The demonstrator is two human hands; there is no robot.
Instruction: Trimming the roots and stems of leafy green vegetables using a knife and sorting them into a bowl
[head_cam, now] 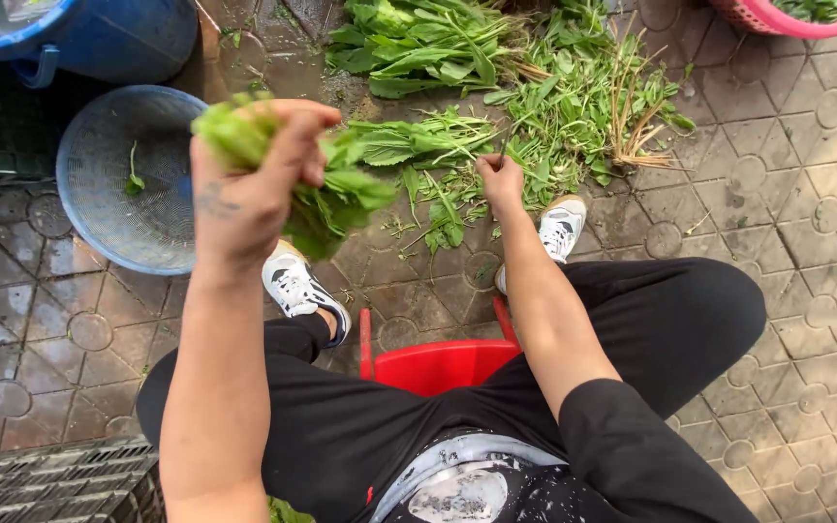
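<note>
Fingers first: the left hand (249, 194) is raised close to the camera, its fingers (307, 145) curled tight around a bunch of leafy greens (326, 199). The leaves spill out above the fist and hang down below it, so the grip looks to sit across the stalks, which keeps the bundle together while it is off the ground.

Over on the other side, the right hand (501, 179) is stretched low and forward, fingers pinched shut on a single thin stem (502, 150) at the near edge of the loose pile of greens (535, 107). That reach makes sense, since the pile lies spread on the wet paving (806, 223) just ahead of the shoes.

Moving outward: 2 white sneakers, the left (300, 286) and the right (559, 228), are planted apart on the tiles with the pile in front of them. The person sits low on a red stool (438, 363), which puts both arms within easy reach of the ground.

Just left of the raised bunch sits a blue mesh basket (123, 184), tilted open toward the person and holding only 1 small sprig, close enough for the left hand to get to. Beyond it stands a blue tub (99, 34). A pink basket (787, 17) with more greens peeks in at the top right corner, well apart from both hands. A dark plastic crate (50, 479) fills the bottom left corner.
</note>
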